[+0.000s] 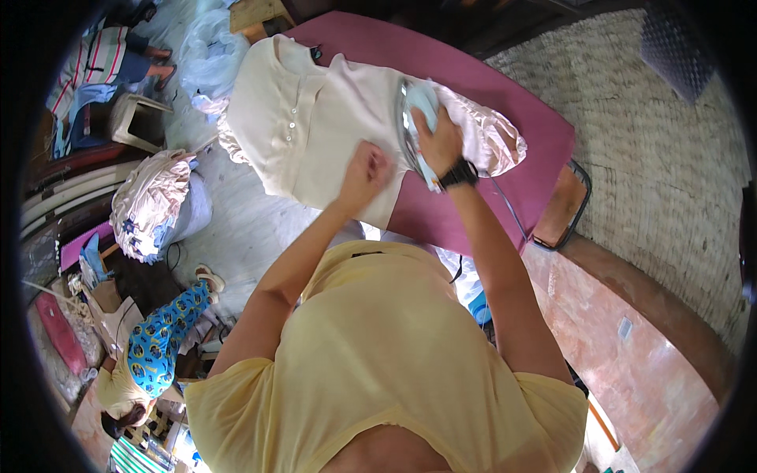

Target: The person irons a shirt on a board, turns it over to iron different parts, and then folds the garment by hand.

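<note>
A cream blouse (323, 118) with small buttons down its front lies spread over a maroon ironing board (465, 217). My right hand (441, 140), with a dark watch at the wrist, is wrapped round the handle of a pale blue iron (423, 101). The iron stands on the blouse's right part, beside a shiny, gathered pale pink sleeve (497, 138). Over the lower middle of the blouse is my left hand (367, 177), a little blurred, its fingers curled in and nothing visible in them. Whether it touches the cloth I cannot tell.
A cord (510, 206) hangs from the iron's side over the board. Left of the board stands a heaped bundle of pale garments (154, 201), with a plastic stool (136, 120) behind it. Another person (162, 347) bends at lower left; another's legs (140, 63) show at upper left.
</note>
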{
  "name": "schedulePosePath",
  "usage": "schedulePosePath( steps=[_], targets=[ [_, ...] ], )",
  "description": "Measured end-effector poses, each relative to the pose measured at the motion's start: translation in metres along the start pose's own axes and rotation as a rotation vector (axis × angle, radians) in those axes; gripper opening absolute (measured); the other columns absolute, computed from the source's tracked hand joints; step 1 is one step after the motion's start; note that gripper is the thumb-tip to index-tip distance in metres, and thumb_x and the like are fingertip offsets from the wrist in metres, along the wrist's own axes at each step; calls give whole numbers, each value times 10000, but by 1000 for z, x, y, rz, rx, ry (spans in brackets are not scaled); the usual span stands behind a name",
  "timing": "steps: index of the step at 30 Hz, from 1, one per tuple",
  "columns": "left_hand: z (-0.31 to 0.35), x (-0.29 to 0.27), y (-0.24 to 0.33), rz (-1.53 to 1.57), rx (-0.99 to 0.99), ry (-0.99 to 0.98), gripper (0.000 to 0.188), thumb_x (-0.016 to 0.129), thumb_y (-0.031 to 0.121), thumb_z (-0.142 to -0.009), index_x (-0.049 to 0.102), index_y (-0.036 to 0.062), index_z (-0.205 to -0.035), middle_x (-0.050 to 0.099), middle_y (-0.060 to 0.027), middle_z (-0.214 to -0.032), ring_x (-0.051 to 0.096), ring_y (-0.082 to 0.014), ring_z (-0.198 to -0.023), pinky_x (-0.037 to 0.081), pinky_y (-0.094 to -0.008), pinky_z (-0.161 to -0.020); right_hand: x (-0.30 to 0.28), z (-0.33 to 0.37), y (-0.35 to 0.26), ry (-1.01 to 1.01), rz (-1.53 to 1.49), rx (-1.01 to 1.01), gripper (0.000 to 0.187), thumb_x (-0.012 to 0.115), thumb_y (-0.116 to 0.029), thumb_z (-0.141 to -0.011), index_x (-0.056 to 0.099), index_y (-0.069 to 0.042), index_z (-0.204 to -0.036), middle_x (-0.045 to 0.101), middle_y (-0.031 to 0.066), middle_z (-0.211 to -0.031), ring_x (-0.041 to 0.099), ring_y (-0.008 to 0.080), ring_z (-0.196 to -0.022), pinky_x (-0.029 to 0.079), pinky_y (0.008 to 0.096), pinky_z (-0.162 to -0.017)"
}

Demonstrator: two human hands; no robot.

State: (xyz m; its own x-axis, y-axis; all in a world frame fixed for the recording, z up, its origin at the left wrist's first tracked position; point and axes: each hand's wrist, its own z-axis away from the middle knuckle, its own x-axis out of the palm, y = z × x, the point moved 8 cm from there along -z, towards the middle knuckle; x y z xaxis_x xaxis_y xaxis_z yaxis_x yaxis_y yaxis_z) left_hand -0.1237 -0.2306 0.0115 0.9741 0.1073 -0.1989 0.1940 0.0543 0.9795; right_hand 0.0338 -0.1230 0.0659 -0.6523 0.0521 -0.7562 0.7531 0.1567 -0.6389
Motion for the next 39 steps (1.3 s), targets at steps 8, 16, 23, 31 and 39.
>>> schedulePosePath(
  steps=[8, 16, 23, 31, 39],
  targets=[
    [-190, -40, 25, -521, 468, 134, 185, 641, 200, -900, 594, 42, -986, 608, -133, -948, 599, -340, -894, 478, -437, -777, 22, -38, -23, -360, -67, 75, 555, 604, -521, -863, 653, -23, -1103, 673, 256, -993, 630, 437, -982, 498, 502, -861],
    [-226, 8, -5, -825, 346, -436, 252, 732, 248, -822, 617, 95, -985, 657, -73, -951, 624, -300, -912, 492, -396, -792, -74, 47, 63, -17, 97, 189, 521, 677, -499, -851, 694, 16, -922, 677, 194, -729, 669, 372, -676, 535, 445, -631],
    [-245, 10, -24, -593, 47, -676, 294, 735, 283, -826, 626, 46, -959, 662, -93, -833, 619, -203, -773, 478, -339, -715, -51, -23, 58, -54, 180, 263, 622, 641, -612, -821, 695, 0, -919, 691, 212, -795, 683, 381, -774, 543, 481, -717],
    [-238, -14, -3, -729, 72, -536, 269, 755, 268, -800, 669, 41, -918, 696, -112, -824, 661, -230, -772, 504, -346, -714, -45, -22, 39, -316, 185, 239, 612, 618, -631, -811, 723, -59, -1002, 700, 222, -819, 692, 385, -816, 551, 483, -762],
    [-249, -24, -36, -656, 248, -513, 191, 652, 159, -874, 609, 64, -1034, 697, -158, -966, 683, -321, -836, 529, -394, -747, -3, -62, -14, -269, 69, 64, 709, 591, -698, -803, 724, -10, -914, 687, 228, -756, 680, 405, -808, 534, 493, -760]
  ],
)
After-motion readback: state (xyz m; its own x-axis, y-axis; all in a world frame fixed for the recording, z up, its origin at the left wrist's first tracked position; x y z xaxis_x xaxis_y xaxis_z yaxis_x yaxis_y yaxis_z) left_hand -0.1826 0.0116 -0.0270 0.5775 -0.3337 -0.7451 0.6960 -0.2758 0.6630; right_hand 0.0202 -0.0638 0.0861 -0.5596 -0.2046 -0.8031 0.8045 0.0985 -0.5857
